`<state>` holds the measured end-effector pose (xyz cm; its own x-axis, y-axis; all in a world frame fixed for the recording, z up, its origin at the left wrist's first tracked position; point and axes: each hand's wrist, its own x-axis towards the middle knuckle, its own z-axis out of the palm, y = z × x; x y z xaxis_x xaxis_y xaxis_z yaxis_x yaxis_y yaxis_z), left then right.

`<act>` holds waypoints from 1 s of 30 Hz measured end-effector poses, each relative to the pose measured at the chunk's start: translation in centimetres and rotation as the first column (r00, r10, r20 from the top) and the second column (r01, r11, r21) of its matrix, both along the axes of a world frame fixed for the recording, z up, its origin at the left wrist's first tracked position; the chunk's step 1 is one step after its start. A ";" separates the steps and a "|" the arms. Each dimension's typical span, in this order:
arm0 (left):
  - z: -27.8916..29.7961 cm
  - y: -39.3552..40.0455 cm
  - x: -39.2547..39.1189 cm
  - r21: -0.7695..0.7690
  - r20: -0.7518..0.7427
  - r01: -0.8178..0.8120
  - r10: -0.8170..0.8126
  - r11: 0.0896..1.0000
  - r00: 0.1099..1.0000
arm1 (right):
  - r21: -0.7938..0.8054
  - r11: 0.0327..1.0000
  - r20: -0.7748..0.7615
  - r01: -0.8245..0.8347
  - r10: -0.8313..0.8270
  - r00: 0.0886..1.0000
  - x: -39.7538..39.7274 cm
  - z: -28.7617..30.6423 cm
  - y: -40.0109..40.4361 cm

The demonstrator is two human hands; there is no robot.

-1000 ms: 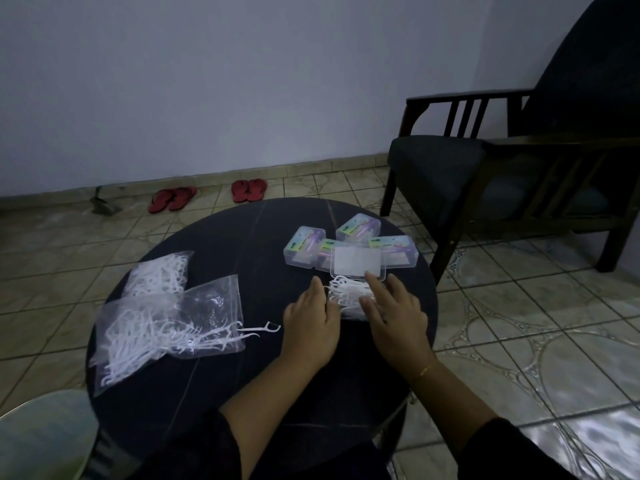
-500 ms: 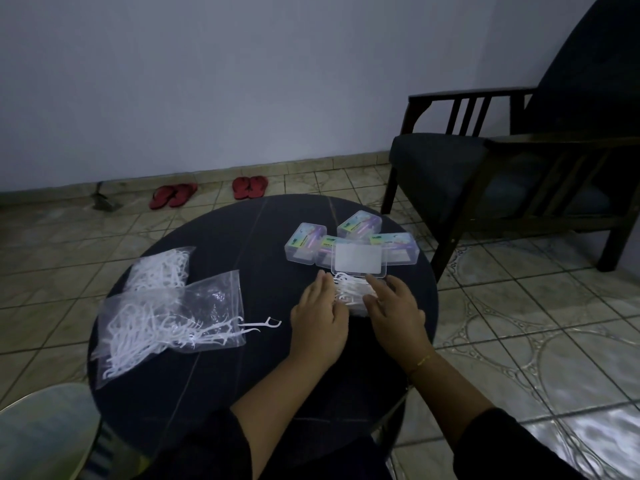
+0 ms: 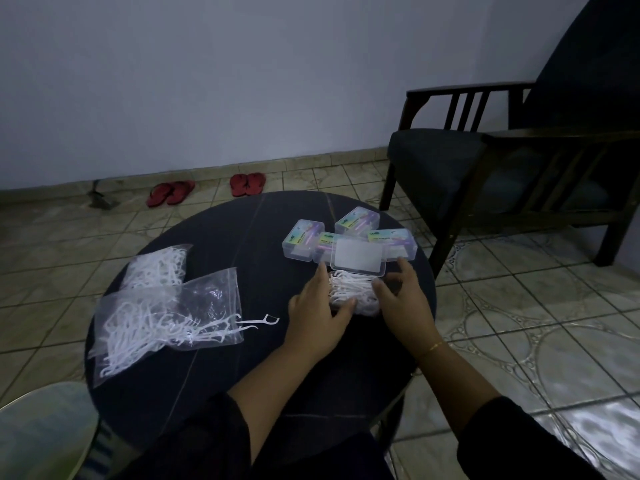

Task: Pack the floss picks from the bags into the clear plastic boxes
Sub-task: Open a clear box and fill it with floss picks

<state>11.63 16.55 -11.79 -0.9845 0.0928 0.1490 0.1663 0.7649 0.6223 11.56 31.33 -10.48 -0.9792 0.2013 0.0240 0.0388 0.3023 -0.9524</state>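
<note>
A loose heap of white floss picks point(image 3: 349, 289) lies on the round dark table point(image 3: 242, 244), in what looks like the base of an open clear box whose lid point(image 3: 358, 259) stands up behind it. My left hand point(image 3: 317, 311) presses against the heap's left side with fairly straight fingers, thumb touching its near edge. My right hand point(image 3: 403, 301) flanks the heap's right side the same way. Two clear bags of floss picks point(image 3: 166, 317) lie at the table's left, and one single pick point(image 3: 265, 320) pokes out of the nearer bag.
Several closed clear boxes with colourful labels point(image 3: 356, 221) cluster behind the open one. A dark wooden armchair point(image 3: 502, 161) stands at the right. Red sandals point(image 3: 247, 183) lie on the tiled floor by the wall. A pale rounded object point(image 3: 41, 431) sits at the lower left.
My right hand's fingers have come off the top of the heap and now sit along its right side. My left hand has stayed at the left side. The bags have not moved.
</note>
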 end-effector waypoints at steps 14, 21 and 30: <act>-1.0 -1.0 -0.1 0.296 0.173 -0.136 0.087 0.945 0.981 | 0.034 0.985 -0.046 -0.171 0.173 0.984 -0.2 -0.2 0.9; -0.7 -1.0 -0.1 0.490 0.236 -0.180 0.069 0.853 0.969 | 0.112 0.984 -0.046 -0.137 0.143 0.989 0.2 -0.2 0.9; -0.1 -0.8 0.0 0.552 0.236 -0.241 0.128 0.798 0.963 | 0.163 0.978 -0.058 -0.133 0.144 0.988 0.4 -0.4 0.9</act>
